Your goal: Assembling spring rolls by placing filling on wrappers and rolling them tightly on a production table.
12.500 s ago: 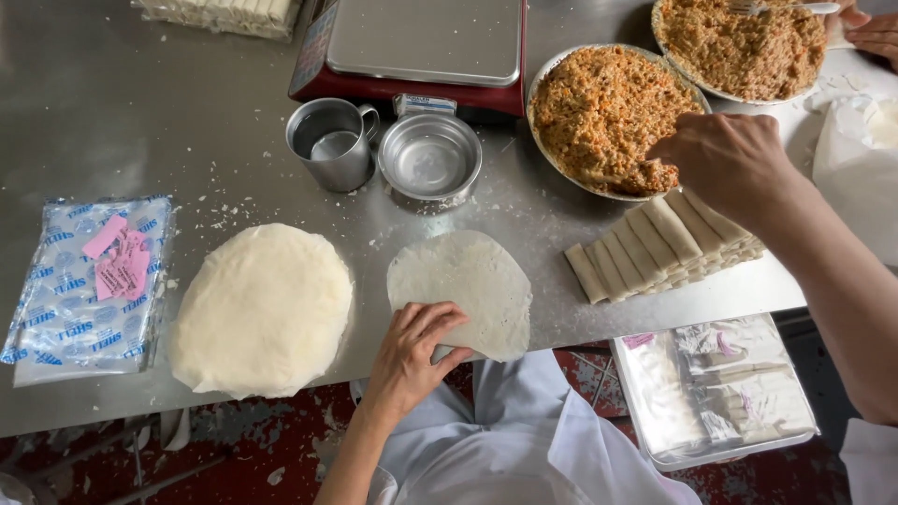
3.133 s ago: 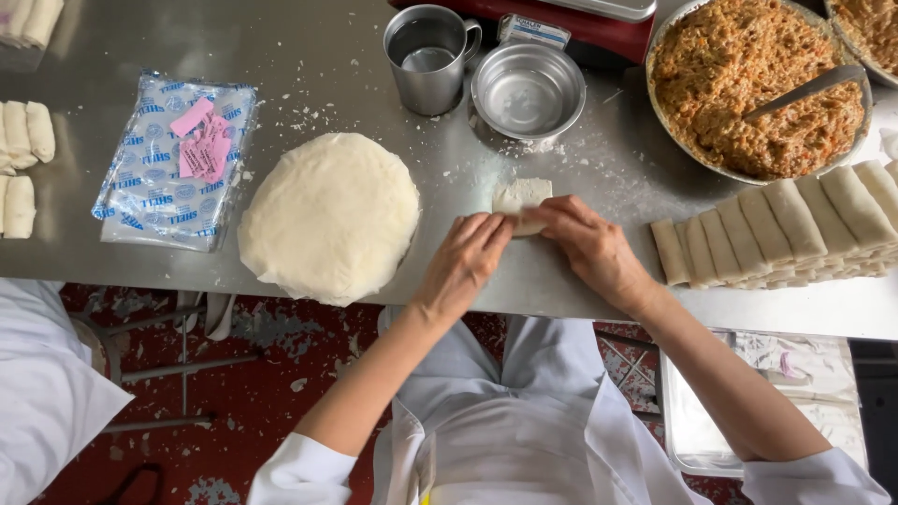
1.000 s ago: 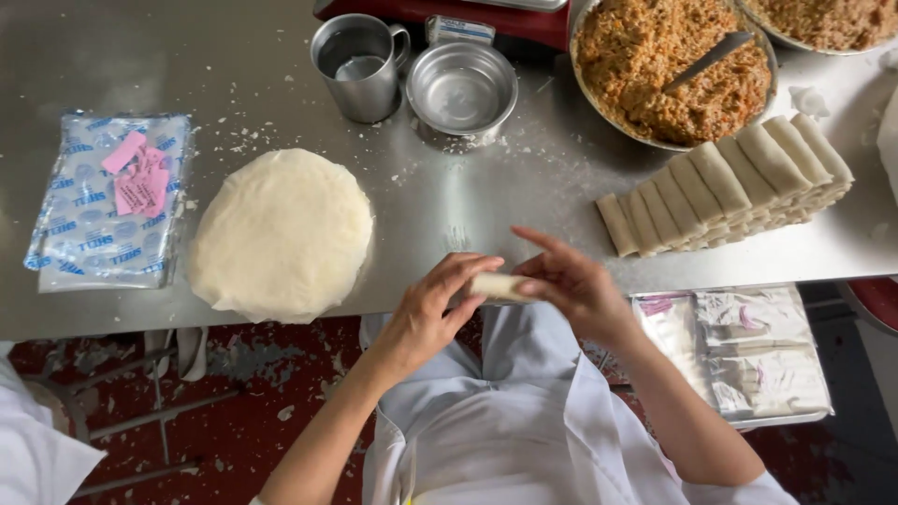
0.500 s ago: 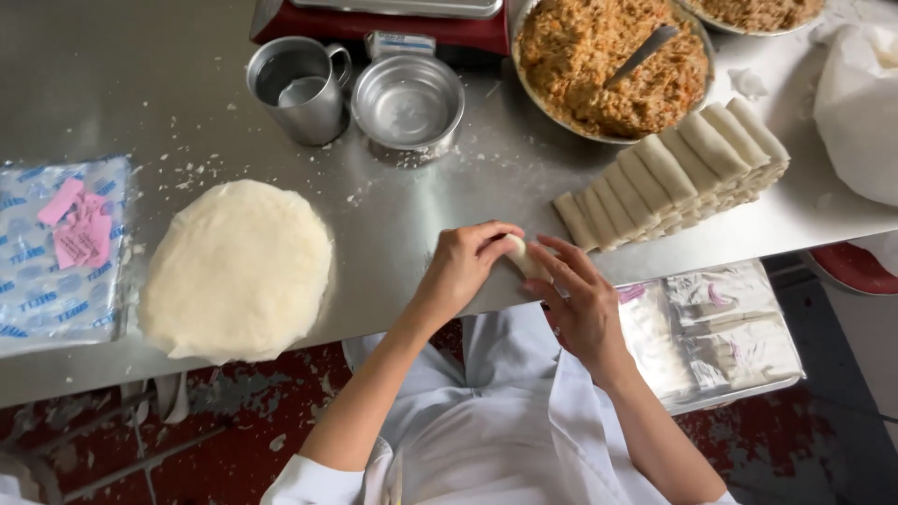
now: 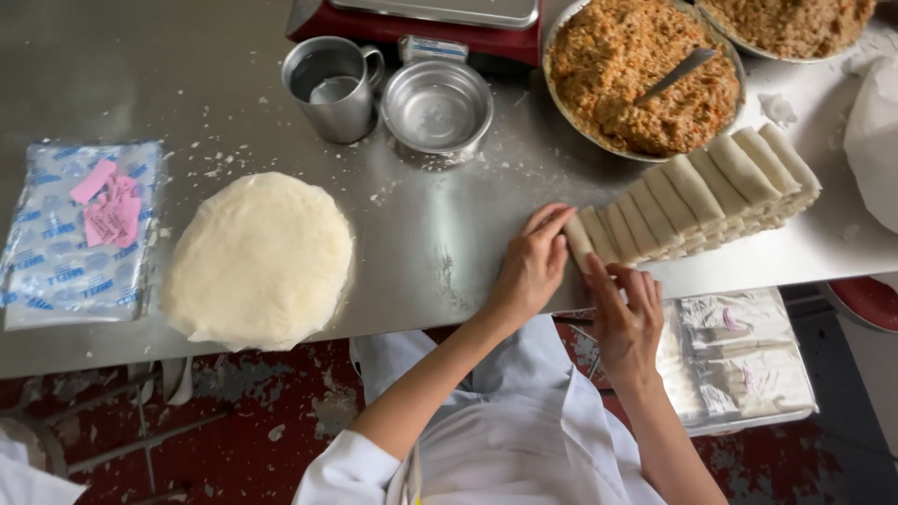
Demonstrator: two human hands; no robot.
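Food-preparation kitchen, commercial type. Evidence: stainless steel worktable point(image 5: 440, 252) dusted with flour crumbs; red weighing scale point(image 5: 421, 23) at far edge; two large metal bowls of minced filling point(image 5: 627, 84); row of uniform finished rolls point(image 5: 702, 192); stack of round wrappers point(image 5: 257, 262); packaged wrapper packs point(image 5: 79, 234); white work uniform point(image 5: 524, 440).

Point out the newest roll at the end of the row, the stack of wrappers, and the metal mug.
newest roll point(image 5: 577, 238), head view, on its pale top at the row's left end
stack of wrappers point(image 5: 259, 259), head view, on the middle of the top sheet
metal mug point(image 5: 329, 89), head view, on its inside near the rim
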